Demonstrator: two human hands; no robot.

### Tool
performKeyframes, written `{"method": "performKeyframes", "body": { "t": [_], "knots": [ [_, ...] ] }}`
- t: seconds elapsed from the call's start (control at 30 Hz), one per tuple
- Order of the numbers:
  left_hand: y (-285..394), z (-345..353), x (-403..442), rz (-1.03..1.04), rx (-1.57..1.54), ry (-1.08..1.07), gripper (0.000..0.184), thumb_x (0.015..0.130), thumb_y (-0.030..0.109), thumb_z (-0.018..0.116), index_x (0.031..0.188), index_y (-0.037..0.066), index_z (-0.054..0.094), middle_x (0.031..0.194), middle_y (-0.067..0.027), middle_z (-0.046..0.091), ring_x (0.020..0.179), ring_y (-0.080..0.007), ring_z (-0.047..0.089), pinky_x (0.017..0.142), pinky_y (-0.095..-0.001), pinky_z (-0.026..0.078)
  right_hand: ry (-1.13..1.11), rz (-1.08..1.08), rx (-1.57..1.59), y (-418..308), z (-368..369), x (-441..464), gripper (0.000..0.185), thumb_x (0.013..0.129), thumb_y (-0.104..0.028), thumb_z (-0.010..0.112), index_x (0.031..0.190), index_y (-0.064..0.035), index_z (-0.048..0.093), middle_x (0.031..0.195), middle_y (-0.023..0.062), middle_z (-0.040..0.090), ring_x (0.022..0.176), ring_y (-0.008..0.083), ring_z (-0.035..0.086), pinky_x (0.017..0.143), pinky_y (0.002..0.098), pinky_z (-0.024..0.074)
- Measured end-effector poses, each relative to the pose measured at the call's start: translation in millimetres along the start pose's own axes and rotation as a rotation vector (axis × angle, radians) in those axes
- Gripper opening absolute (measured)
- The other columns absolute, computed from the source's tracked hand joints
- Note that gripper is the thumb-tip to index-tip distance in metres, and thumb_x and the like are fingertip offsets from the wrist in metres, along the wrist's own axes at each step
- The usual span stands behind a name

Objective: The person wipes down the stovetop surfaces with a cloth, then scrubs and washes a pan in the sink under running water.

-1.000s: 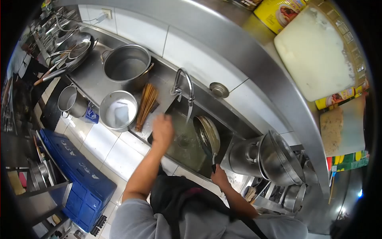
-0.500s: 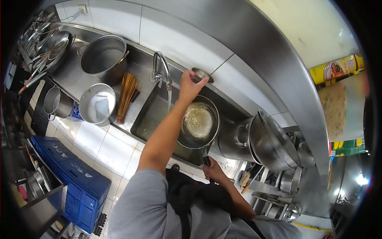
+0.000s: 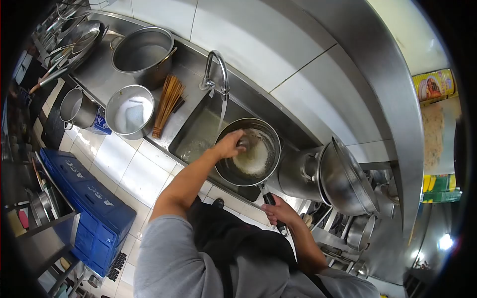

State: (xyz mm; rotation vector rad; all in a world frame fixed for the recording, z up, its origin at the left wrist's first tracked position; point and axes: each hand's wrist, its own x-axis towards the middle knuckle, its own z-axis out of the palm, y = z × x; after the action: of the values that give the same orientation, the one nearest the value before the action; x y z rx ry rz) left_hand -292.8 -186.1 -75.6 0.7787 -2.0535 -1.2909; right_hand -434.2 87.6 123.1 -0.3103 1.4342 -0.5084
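My right hand (image 3: 282, 210) is wrapped round the black handle of a frying pan (image 3: 272, 155), which is held over the sink (image 3: 193, 129). A pale patch of frothy-looking liquid covers part of the pan's inside. Over the left side of the pan, my left hand (image 3: 229, 145) is closed on a small round metal bowl (image 3: 242, 143), largely hidden by the fingers. Water runs from the tap (image 3: 218, 74) just past the pan's far left rim.
Left of the sink are a bundle of wooden sticks (image 3: 168, 105), a large pot (image 3: 144, 52) and a smaller pot (image 3: 130, 111) with whitish contents. Large metal basins (image 3: 348, 174) stack at the right. A blue crate (image 3: 84, 203) stands on the floor.
My left hand has brought the small bowl down from above the sink's back edge into the pan. The pan remains in my right hand; the view has shifted.
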Motion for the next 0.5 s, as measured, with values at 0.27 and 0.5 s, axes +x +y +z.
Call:
{"method": "performKeyframes", "body": {
  "t": [0.27, 0.5],
  "knots": [
    [17, -2, 3, -0.183, -0.146, -0.062, 0.062, 0.076, 0.022, 0.084, 0.127, 0.002, 0.054, 0.123, -0.0218, 0.064, 0.116, -0.0299, 0.061, 0.098, -0.0403, 0.047, -0.018, -0.016, -0.061, -10, 3, -2, 0.026, 0.093, -0.009, 0.063, 0.105, -0.0118, 0.040, 0.066, -0.0018, 0.041, 0.048, 0.0070, 0.039, 0.041, 0.0259, 0.0364],
    [36, -6, -2, -0.082, -0.222, -0.178, 0.059, 0.077, 0.023, 0.083, 0.124, 0.003, 0.055, 0.122, -0.0208, 0.065, 0.114, -0.0306, 0.063, 0.098, -0.0390, 0.049, -0.034, -0.023, -0.014, -4, 2, 5, 0.027, 0.093, -0.010, 0.063, 0.105, -0.0122, 0.040, 0.065, -0.0023, 0.040, 0.047, 0.0065, 0.038, 0.041, 0.0260, 0.0365]
  ]
}}
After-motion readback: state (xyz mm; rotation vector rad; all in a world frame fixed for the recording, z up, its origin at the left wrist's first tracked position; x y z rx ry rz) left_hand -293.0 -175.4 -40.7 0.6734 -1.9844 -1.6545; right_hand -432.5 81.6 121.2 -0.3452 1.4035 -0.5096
